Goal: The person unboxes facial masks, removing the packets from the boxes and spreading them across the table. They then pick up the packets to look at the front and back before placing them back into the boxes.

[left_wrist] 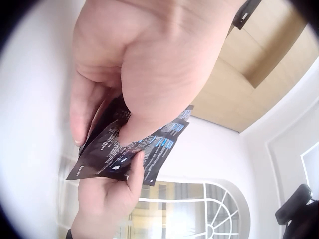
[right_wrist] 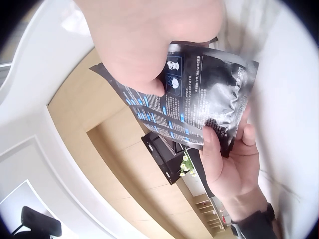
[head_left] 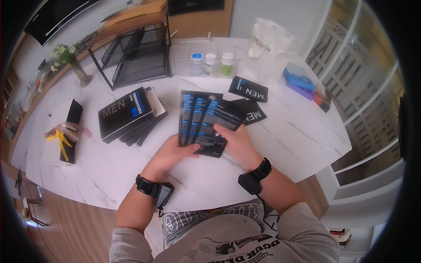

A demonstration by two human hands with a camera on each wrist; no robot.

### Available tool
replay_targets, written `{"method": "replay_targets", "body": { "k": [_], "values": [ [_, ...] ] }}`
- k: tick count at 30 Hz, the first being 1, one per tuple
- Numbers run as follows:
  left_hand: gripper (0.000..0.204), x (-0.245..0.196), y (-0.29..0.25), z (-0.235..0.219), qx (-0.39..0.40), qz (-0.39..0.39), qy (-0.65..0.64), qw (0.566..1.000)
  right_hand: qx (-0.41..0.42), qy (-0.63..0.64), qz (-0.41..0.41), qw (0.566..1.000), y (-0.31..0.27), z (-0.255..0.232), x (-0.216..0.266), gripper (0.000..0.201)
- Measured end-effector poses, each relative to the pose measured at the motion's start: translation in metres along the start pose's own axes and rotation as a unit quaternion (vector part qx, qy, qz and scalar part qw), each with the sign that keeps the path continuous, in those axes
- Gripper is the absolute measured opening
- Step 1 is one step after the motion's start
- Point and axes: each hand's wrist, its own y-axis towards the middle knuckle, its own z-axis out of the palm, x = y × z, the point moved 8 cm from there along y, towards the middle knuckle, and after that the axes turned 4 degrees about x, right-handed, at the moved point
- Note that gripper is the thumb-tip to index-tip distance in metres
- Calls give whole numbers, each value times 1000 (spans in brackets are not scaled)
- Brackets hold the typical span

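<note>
Several flat black face mask sachets (head_left: 199, 125), printed in white and blue, are spread like a fan between my two hands. My left hand (head_left: 170, 153) grips their lower left corner, thumb on the printed face and fingers behind. On the right side, my right hand (head_left: 240, 144) pinches the fan with its thumb (right_wrist: 149, 85) lying on top near small face drawings. In the left wrist view both thumbs press the sachets (left_wrist: 107, 152) from the same side. Beyond them on the table lie more sachets (head_left: 248, 89) marked MEN, overlapping one another.
A black MEN box (head_left: 127, 109) sits on a stack at the left, near a ribbon-tied black box (head_left: 72, 131). Behind stand a mesh shelf (head_left: 140, 65), several bottles (head_left: 210, 65) in a clear holder and a white bag (head_left: 267, 57). Blue and purple boxes (head_left: 299, 78) lie right.
</note>
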Motion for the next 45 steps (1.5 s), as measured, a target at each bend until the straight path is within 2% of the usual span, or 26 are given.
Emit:
{"method": "replay_targets", "body": {
  "k": [3, 7, 10, 12, 13, 14, 15, 17, 19, 20, 21, 22, 23, 25, 27, 29, 31, 32, 33, 34, 35, 38, 41, 44, 45],
  "values": [
    [31, 3, 1, 5, 45, -18, 80, 996, 35, -43, 33, 998, -5, 11, -3, 30],
    [22, 8, -1, 22, 101, -37, 75, 991, 64, -36, 57, 996, -6, 17, -10, 36],
    [21, 10, -1, 21, 96, -36, 96, 990, 55, -147, -40, 987, -2, 12, -8, 57],
    [25, 7, 1, 13, 86, -10, 135, 987, -13, -282, -103, 954, -4, 6, 3, 73],
    [28, 0, -1, 11, 50, 11, 173, 984, -46, -347, -134, 927, -6, 4, 10, 81],
    [31, -12, -4, 13, 12, 33, 210, 977, -53, -365, -101, 924, -5, -1, 8, 93],
    [34, -21, -6, 11, -26, 54, 248, 967, 0, -350, -97, 932, -4, 7, 4, 94],
    [60, -32, -8, 13, -39, 155, 419, 894, 105, -317, -86, 939, -8, 24, -7, 97],
    [71, -40, -16, 30, -16, 206, 500, 841, 127, -348, -109, 923, -20, 37, -8, 83],
    [80, -38, -17, 34, -7, 236, 499, 834, 136, -364, -121, 914, -25, 43, -8, 77],
    [82, -38, -16, 35, 0, 239, 481, 843, 146, -380, -132, 904, -29, 49, -7, 70],
    [85, -38, -17, 35, 6, 242, 465, 852, 113, -308, -66, 942, -23, 41, -11, 50],
    [88, -39, -18, 36, 12, 245, 448, 860, 70, -391, -106, 912, -18, 30, -6, 39],
    [83, -46, -18, 26, -55, 228, 435, 869, 23, -260, -116, 958, -15, 17, 3, 32],
    [75, -47, -18, 12, -146, 207, 411, 876, 41, -275, -99, 955, -11, 14, 6, 32],
    [73, -47, -16, 8, -139, 217, 447, 856, 78, -323, -109, 937, -12, 21, 15, 33],
    [71, -46, -13, 3, -131, 229, 484, 834, 77, -321, -69, 941, -11, 20, 11, 37],
    [69, -37, -9, -1, -115, 192, 415, 882, 76, -313, -49, 945, -10, 20, 8, 37],
    [65, -30, -5, -2, -89, 173, 359, 913, 77, -305, -29, 949, -9, 19, 4, 38],
    [62, -23, -2, -2, -63, 153, 301, 939, 61, -268, 30, 961, -7, 12, -9, 38],
    [59, -16, 2, -2, -37, 134, 240, 961, 66, -279, 26, 958, -7, 12, -10, 38],
    [52, 5, 10, -7, -23, 100, 204, 974, 74, -313, 7, 947, -6, 16, -6, 35],
    [47, 2, 7, -7, -40, 140, 176, 974, 78, -311, 15, 947, -6, 11, -12, 32],
    [46, 7, 11, -12, -23, 118, 205, 971, 53, -309, -48, 948, -11, 18, -1, 27],
    [45, 7, 10, -12, -21, 117, 231, 966, 58, -327, -38, 942, -11, 19, 0, 27]
  ]
}}
